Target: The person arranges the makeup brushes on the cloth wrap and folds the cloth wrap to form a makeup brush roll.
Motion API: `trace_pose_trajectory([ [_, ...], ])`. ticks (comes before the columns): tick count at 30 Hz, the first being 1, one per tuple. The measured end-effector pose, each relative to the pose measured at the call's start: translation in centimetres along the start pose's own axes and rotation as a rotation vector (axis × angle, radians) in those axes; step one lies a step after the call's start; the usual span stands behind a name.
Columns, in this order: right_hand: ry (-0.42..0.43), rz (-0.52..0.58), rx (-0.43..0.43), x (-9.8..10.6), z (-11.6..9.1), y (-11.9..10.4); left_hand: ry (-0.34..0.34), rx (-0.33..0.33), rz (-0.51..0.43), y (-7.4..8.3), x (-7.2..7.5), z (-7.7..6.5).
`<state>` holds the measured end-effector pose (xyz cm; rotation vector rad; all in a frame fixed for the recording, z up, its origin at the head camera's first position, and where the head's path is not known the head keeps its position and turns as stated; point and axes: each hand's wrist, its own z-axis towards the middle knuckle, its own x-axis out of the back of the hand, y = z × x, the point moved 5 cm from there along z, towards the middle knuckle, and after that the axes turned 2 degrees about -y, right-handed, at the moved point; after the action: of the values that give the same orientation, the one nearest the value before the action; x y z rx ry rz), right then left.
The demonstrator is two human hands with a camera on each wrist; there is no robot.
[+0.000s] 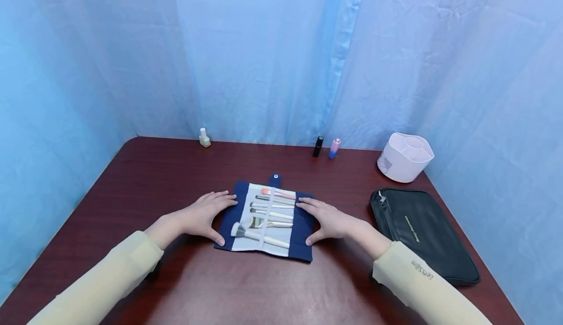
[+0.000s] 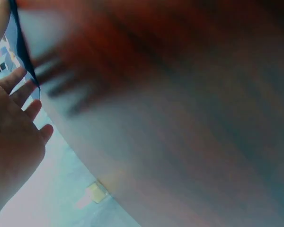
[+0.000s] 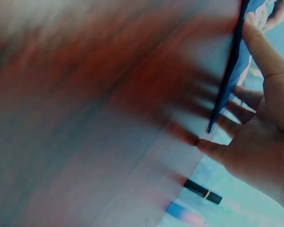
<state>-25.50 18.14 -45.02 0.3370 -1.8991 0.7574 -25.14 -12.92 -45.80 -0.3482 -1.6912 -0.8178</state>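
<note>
A navy brush roll (image 1: pixel 303 232) lies unfolded on the table, its pale inner panel holding several makeup brushes under a light strap (image 1: pixel 267 215). The largest brush (image 1: pixel 259 236), with a pale grey head, is nearest the person; a brush with an orange head (image 1: pixel 266 191) is farthest. My left hand (image 1: pixel 208 215) rests at the roll's left edge, thumb and fingers spread. At the right edge my right hand (image 1: pixel 327 220) lies likewise, its thumb and fingertips touching the navy border. In the right wrist view, that thumb (image 3: pixel 258 42) is on the roll's edge.
A snap tab (image 1: pixel 275 180) sticks out from the roll's far side. A nail polish bottle (image 1: pixel 204 138), a black tube (image 1: pixel 318 146) and a pink-blue tube (image 1: pixel 335 148) stand along the back. At right are a white organizer (image 1: pixel 402 163) and a black zip case (image 1: pixel 426 237).
</note>
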Motion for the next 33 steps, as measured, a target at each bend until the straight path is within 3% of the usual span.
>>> trace_pose_trajectory([
  [8, -0.052, 0.037, 0.068, 0.4, 0.6, 1.3, 0.013, 0.054, 0.027, 1.4, -0.8, -0.9],
  [19, -0.106, 0.015, 0.095, 1.2, 1.9, 2.8, 0.042, 0.108, 0.062, 2.9, -1.1, -1.2],
  [24, -0.101, 0.012, 0.122, 1.3, 2.2, 3.1, 0.048, 0.117, 0.087, 2.9, -1.2, -1.2],
  [33, -0.072, 0.013, 0.125, 0.9, 1.5, 2.9, 0.011, 0.105, 0.048, 2.2, -1.1, -1.3],
])
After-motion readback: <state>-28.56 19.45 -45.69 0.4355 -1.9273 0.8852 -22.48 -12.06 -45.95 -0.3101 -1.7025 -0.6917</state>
